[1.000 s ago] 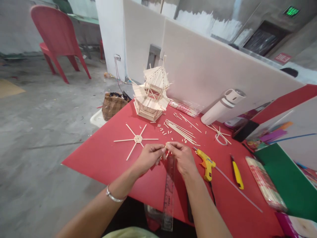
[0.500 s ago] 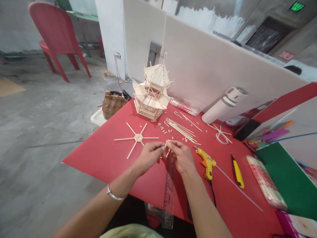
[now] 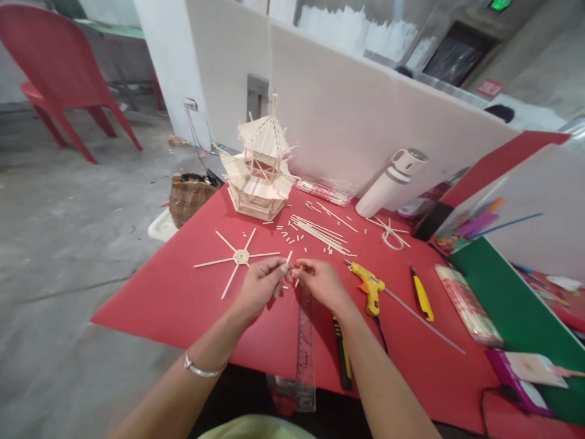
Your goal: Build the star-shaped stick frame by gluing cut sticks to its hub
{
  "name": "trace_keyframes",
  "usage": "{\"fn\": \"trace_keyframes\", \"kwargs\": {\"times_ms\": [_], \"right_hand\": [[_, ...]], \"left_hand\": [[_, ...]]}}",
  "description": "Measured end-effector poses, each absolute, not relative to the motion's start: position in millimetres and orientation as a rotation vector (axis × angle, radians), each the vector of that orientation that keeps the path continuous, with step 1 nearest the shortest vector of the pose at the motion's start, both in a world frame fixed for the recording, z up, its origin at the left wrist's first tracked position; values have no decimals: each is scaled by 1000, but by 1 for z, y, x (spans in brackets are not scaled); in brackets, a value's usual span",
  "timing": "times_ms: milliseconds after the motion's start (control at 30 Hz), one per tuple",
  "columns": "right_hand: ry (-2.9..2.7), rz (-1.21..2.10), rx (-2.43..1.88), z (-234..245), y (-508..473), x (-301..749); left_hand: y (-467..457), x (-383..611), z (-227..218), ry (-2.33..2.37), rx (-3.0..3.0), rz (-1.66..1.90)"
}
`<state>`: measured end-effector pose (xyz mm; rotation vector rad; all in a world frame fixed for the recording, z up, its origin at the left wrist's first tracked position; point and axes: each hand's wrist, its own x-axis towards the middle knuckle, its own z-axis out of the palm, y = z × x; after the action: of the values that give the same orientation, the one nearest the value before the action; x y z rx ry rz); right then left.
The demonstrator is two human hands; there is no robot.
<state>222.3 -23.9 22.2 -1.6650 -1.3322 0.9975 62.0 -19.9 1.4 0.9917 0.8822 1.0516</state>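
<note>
My left hand [image 3: 264, 281] is closed, pinching a short wooden stick [image 3: 289, 256] that points up past the fingertips. Close beside it, my right hand [image 3: 321, 281] is closed too, with a small wooden stick piece [image 3: 297, 281] at its fingertips. A clear ruler [image 3: 306, 356] lies below the hands, its far end partly under the right one. To the left rests a six-armed stick star [image 3: 241, 257] with a hexagonal centre. Beyond the hands lie long loose sticks [image 3: 320, 233] and several short cut pieces.
A stick-built pagoda [image 3: 260, 171] stands at the back of the red table [image 3: 150, 305]. On the right are a yellow glue gun [image 3: 369, 285], a yellow cutter [image 3: 421, 296], a white bottle [image 3: 390, 183] and packed sticks [image 3: 468, 305]. A black-and-yellow tool [image 3: 342, 353] lies beside my right forearm.
My hands have moved slightly apart, and a stick now shows upright in the left fingers. The camera view has shifted, bringing the black-and-yellow tool into clearer sight.
</note>
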Motion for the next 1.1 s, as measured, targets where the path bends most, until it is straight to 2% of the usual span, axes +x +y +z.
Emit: {"fn": "trace_keyframes", "kwargs": {"times_ms": [33,133,200,267,367,500,567,767,833,900,1100], "right_hand": [[-1397,934,-1712,27,-35,225],[-1806,408,-2002,34,-86,238],[-1861,187,-2182,29,-126,251],[-1849,44,-2374,18,-158,263],[-1800,41,-2477,-1,-181,273],[-1528,286,-2426,-8,-174,278],[-1319,481,-2263,-3,-168,282],[-820,1414,-1121,29,-164,270],[-751,1681,-914,39,-163,259],[-733,1804,-840,46,-162,250],[-934,1812,-907,47,-164,241]], "left_hand": [[-20,62,1,875,985,1051],[-18,62,-2,873,957,1049],[-18,62,-3,874,938,1045],[-17,64,-3,873,929,1039],[-19,67,-3,901,949,1032],[-24,69,1,965,999,1008],[-26,67,6,983,1050,1006],[-32,60,34,973,1213,964],[-32,58,43,970,1238,977],[-32,54,51,974,1250,999],[-33,42,72,1029,1253,1022]]}}
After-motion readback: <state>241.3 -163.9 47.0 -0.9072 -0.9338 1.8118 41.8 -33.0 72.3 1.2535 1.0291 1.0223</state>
